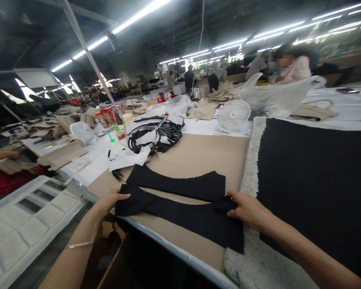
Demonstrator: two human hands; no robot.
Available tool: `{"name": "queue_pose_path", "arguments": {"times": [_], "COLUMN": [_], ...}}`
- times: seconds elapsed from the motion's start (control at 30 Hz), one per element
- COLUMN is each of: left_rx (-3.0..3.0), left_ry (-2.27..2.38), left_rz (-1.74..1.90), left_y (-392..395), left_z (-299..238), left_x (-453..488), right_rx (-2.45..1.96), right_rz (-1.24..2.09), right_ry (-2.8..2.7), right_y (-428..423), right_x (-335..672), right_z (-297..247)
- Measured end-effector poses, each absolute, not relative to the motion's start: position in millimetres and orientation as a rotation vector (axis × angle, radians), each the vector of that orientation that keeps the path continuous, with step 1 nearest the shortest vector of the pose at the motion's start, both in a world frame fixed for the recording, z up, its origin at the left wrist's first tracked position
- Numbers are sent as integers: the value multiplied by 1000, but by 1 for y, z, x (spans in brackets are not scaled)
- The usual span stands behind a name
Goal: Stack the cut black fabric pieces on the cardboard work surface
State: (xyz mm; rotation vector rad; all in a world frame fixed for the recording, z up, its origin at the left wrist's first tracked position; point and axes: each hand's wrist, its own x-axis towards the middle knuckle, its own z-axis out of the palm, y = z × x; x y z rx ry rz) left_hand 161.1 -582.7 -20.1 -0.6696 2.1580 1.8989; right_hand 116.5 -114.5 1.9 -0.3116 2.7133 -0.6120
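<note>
A curved black fabric piece [180, 216] lies on tan paper [198, 156] near the table's front edge. My left hand [110, 199] pinches its left end, fingers closed on the cloth. My right hand [248, 208] grips its right end, fingers closed over the edge. A second curved black piece [180, 184] lies just behind it, touched by neither hand.
A large black fabric stack [315, 176] on a grey mat fills the right. Behind lie black-and-white straps [156, 136], white paper, two small white fans [234, 114], a plastic bag and tan cut pieces. Other people work at far tables; a person's arm [1, 154] shows at left.
</note>
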Motion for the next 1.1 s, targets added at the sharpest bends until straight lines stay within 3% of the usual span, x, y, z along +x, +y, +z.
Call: {"name": "queue_pose_path", "arguments": {"times": [0.23,0.67,0.8,0.97,1.1], "left_rx": [-709,-670,-725,-722,-705], "left_ry": [2206,2268,2223,2092,2044], "left_rz": [1927,1890,1931,1975,1965], "left_y": [-585,-578,-574,-573,-563], "left_z": [-22,-17,-13,-1,1], "left_x": [163,168,175,186,194], "right_rx": [-186,-76,-20,58,119], "right_rz": [-1343,-1024,-1313,-1862,-1856], "right_ry": [2425,2777,2681,2070,2103], "right_y": [-102,-113,-112,-105,-94], "right_x": [108,139,142,155,174], "right_z": [-28,-17,-14,1,0]}}
